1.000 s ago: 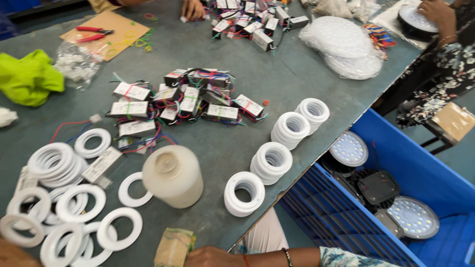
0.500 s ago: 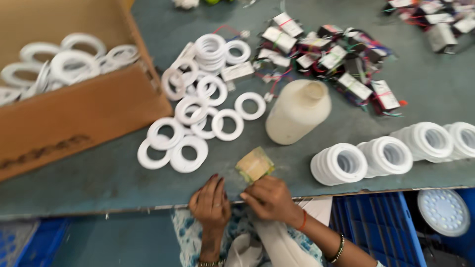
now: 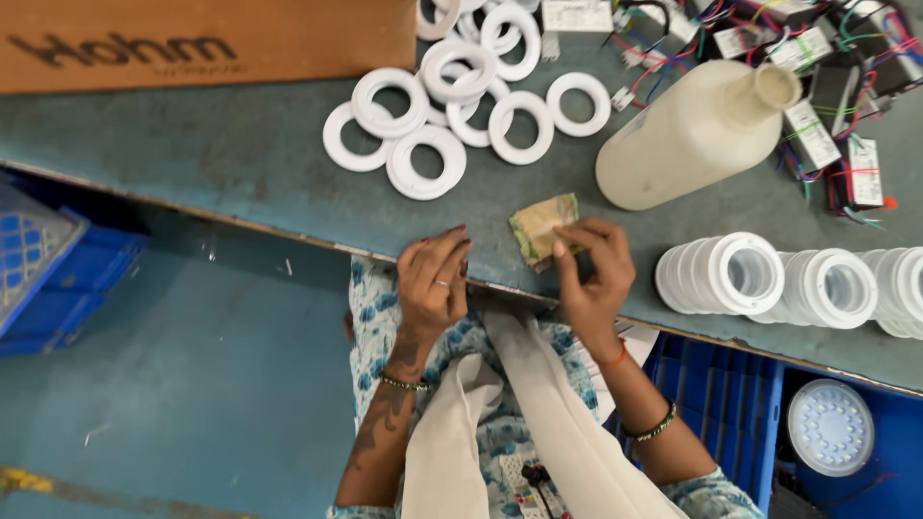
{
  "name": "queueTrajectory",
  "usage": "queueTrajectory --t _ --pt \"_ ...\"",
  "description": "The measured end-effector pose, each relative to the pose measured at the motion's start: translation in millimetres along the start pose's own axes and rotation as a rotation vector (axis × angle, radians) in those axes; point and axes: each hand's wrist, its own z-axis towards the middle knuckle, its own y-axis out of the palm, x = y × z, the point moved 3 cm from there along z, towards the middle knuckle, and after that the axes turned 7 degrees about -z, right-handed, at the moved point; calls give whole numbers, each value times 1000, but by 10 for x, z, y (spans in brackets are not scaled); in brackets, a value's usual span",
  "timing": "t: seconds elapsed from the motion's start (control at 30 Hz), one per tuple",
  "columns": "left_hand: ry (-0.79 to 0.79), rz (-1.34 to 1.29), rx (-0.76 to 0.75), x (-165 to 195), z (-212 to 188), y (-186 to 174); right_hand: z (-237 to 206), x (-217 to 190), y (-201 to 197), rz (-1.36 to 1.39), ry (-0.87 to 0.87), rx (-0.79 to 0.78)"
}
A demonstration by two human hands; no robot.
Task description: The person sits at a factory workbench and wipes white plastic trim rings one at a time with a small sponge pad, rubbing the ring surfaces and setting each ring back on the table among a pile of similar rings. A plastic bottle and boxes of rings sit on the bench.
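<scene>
Right hand [image 3: 591,274] at the near edge of the grey-green desk [image 3: 240,163]; fingers [image 3: 577,240] pinched closed on a small crumpled greenish-brown paper packet [image 3: 540,226]. Packet lying flat on the desk just inside the edge, directly beyond the right fingertips and touching them. Long axis running roughly from desk edge toward the desk centre, slightly tilted left.

Left hand [image 3: 435,284] just to the left of the packet, near but apart from it; fingers curled loosely, gripping nothing visible, tips resting at the desk edge. Right hand clearly the nearer of the two.

Farther in, just beyond and right of the packet: cream plastic bottle [image 3: 687,139] lying on its side, open neck pointing right and away. Right of the hands, along the near edge: row of stacked white plastic rings [image 3: 740,274], set on edge.

Beyond the left hand: loose heap of flat white plastic rings [image 3: 423,159], some overlapping. Far right: pile of small white driver boxes with coloured wires [image 3: 827,115]. Far left: brown cardboard box [image 3: 192,43] on the desk. Below the desk at right: blue plastic crate [image 3: 731,404] holding a round white lamp disc [image 3: 829,428].
</scene>
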Motion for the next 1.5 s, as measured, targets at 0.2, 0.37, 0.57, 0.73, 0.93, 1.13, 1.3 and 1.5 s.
queueTrajectory --t 0.2,0.37,0.57,0.73,0.93,1.13,1.3,1.5 --pt "-214 -106 583 -286 -296 -336 122 -63 -27 -47 -69 -65" --pt "-776 -460 1065 -1381 -733 -657 203 -85 64 -77 -125 -64" --pt "-1123 -499 589 -2282 -708 -194 225 -133 192 -158 -149 -99" --pt "-1409 -22 11 -2495 -452 171 258 -133 207 -197 -103 -87" --pt "-1521 303 -354 -2591 -251 632 309 -114 258 -304 -89 -60" --pt "-1576 392 -463 -2476 268 820 378 -77 318 -343 -49 -78" --pt "-1602 410 -489 -2335 461 767 403 -63 356 -339 -35 -94" --pt "-1579 406 -491 -2692 -68 849 372 -81 353 -373 -70 -94"
